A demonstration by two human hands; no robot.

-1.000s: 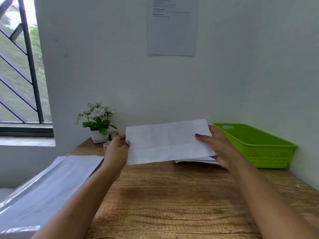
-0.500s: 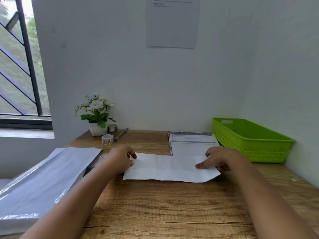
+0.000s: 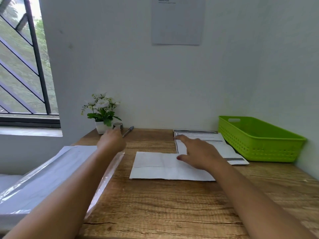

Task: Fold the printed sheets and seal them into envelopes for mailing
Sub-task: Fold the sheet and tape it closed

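Fingers (image 3: pixel 183 139) of the right hand (image 3: pixel 201 155) are straight and spread, grasping nothing. The index finger points at the printed stack (image 3: pixel 231 152), and the palm is over the right end of the folded sheet (image 3: pixel 160 167). The sheet lies flat mid-table (image 3: pixel 172 204), just in front of the stack. The left hand (image 3: pixel 112 142) is beside the pen (image 3: pixel 128 131) and tape roll (image 3: pixel 118 125). Its fingers are hidden, so their state cannot be determined. The envelope pack (image 3: pixel 51 175) lies at left.
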